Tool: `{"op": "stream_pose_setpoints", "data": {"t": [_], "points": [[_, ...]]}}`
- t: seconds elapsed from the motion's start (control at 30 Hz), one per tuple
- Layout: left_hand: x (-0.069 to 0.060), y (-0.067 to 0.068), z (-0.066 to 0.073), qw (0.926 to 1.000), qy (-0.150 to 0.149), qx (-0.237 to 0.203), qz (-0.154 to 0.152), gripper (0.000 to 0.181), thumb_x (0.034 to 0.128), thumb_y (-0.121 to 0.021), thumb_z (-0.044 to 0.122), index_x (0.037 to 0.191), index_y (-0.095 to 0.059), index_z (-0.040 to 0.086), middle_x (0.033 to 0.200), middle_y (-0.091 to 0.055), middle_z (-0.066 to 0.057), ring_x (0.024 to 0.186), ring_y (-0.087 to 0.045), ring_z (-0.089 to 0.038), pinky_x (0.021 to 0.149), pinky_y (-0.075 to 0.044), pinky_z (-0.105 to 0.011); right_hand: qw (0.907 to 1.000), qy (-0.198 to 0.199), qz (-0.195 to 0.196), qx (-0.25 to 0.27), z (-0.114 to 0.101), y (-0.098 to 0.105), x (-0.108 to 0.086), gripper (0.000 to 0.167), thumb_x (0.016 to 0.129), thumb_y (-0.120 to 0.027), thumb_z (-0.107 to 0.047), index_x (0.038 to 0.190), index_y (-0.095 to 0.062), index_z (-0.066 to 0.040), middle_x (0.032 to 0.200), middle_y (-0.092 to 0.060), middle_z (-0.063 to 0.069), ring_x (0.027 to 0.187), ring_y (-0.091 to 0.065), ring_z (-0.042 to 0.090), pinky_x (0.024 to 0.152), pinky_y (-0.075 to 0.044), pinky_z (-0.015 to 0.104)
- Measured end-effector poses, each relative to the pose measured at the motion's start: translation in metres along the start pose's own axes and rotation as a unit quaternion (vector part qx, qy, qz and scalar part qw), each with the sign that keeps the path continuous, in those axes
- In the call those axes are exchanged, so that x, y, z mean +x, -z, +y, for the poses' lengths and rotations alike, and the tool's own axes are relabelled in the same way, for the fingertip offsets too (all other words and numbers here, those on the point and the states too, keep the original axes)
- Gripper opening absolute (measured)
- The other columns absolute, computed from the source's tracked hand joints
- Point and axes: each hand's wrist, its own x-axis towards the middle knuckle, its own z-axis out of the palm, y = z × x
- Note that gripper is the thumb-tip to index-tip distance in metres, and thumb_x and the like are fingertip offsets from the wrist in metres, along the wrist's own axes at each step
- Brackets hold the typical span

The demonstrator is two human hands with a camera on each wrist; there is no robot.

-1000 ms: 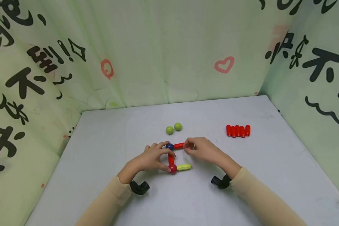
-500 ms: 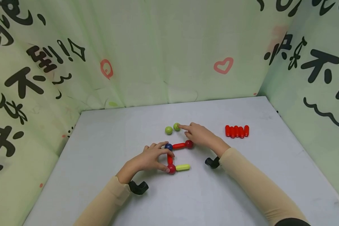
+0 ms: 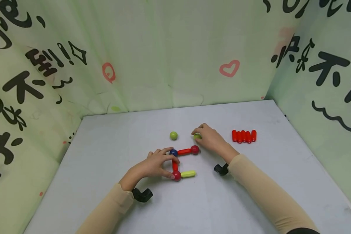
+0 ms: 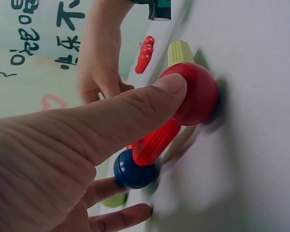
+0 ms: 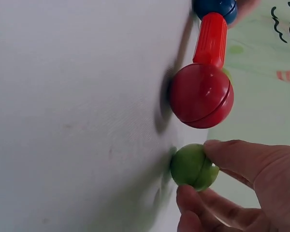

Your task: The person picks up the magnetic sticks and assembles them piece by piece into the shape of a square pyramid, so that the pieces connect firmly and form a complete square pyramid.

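My left hand holds a joined figure of balls and rods on the table, its thumb on the near red ball and its fingers by the blue ball. A red rod links those two balls. From the near red ball a yellow-green rod sticks out to the right. Another red rod runs from the blue ball to a second red ball. Just beyond that ball, my right hand pinches a green ball between thumb and fingers, at the tabletop.
A second green ball lies on the white table, left of my right hand. Several loose red rods lie side by side at the right. Printed pale green cloth hangs around the back and sides.
My right hand let go of the far red ball at the rod's end and moved back to a green ball. That ball has shifted right, away from the other. The left hand stays in place.
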Motion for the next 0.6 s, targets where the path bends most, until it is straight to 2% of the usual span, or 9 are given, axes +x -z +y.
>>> {"op": "stream_pose_setpoints", "data": {"t": [0.13, 0.3, 0.43, 0.6], "points": [[-0.001, 0.0, -0.001, 1.0, 0.0, -0.002, -0.002, 0.05, 0.0815, -0.087, 0.041, 0.127, -0.067, 0.034, 0.165, -0.036, -0.011, 0.142, -0.04, -0.038, 0.098, -0.033, -0.051, 1.0, -0.001, -0.001, 0.006, 0.003, 0.002, -0.008, 0.026, 0.099, -0.065, -0.017, 0.124, -0.069, -0.01, 0.12, -0.065, 0.017, 0.102, -0.061, 0.03, 0.094, -0.054, 0.047], [0.0, -0.001, -0.001, 1.0, -0.003, -0.004, 0.002, 0.05, 0.0811, -0.088, 0.041, 0.127, -0.067, 0.033, 0.164, -0.036, -0.011, 0.141, -0.041, -0.038, 0.098, -0.033, -0.051, 0.9997, -0.011, -0.007, 0.023, 0.01, 0.006, -0.024, 0.021, 0.094, -0.067, -0.014, 0.115, -0.066, -0.009, 0.107, -0.065, 0.013, 0.095, -0.059, 0.028, 0.085, -0.054, 0.043], [0.0, -0.002, -0.001, 0.9999, -0.005, -0.008, 0.004, 0.05, 0.0809, -0.088, 0.039, 0.126, -0.068, 0.033, 0.165, -0.036, -0.011, 0.141, -0.04, -0.038, 0.098, -0.033, -0.051, 0.9988, -0.017, -0.039, 0.023, 0.013, 0.012, -0.037, 0.021, 0.089, -0.072, -0.012, 0.107, -0.062, -0.01, 0.101, -0.063, 0.012, 0.09, -0.058, 0.026, 0.077, -0.052, 0.038], [-0.001, -0.002, -0.001, 0.9999, 0.002, -0.014, 0.006, 0.05, 0.0798, -0.089, 0.035, 0.125, -0.068, 0.033, 0.165, -0.035, -0.011, 0.143, -0.039, -0.038, 0.1, -0.033, -0.053, 0.996, -0.017, -0.086, 0.021, 0.012, 0.014, -0.053, 0.023, 0.087, -0.073, -0.011, 0.107, -0.063, -0.011, 0.099, -0.061, 0.01, 0.088, -0.056, 0.024, 0.073, -0.05, 0.035]]}}
